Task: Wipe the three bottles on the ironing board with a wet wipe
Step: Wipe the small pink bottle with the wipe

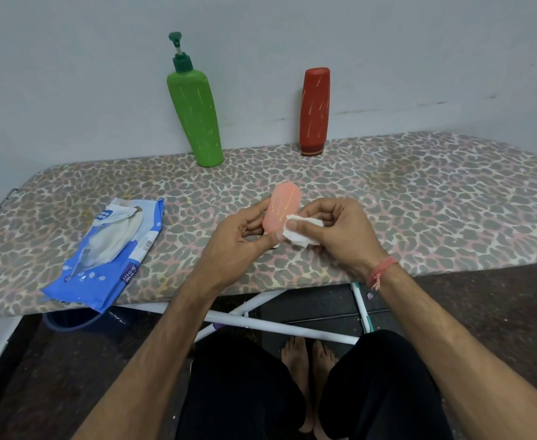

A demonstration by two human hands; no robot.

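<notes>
The left hand [238, 231] grips the small pink plastic bottle [281, 207] above the leopard-print ironing board [419, 198]; at its 3 o'clock, the right hand [340, 231] presses a folded white wet wipe [299, 229] on it. The tall green pump bottle [195, 114] stands at 11 o'clock and the red plastic bottle [315, 111] at 1 o'clock.

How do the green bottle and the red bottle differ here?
The green bottle has a pump top; the red bottle stands on its flat cap. The green bottle looks taller and leans; the red bottle stands nearly upright. Both stand untouched at the ironing board's far edge by the wall, streaked with pale marks.
</notes>
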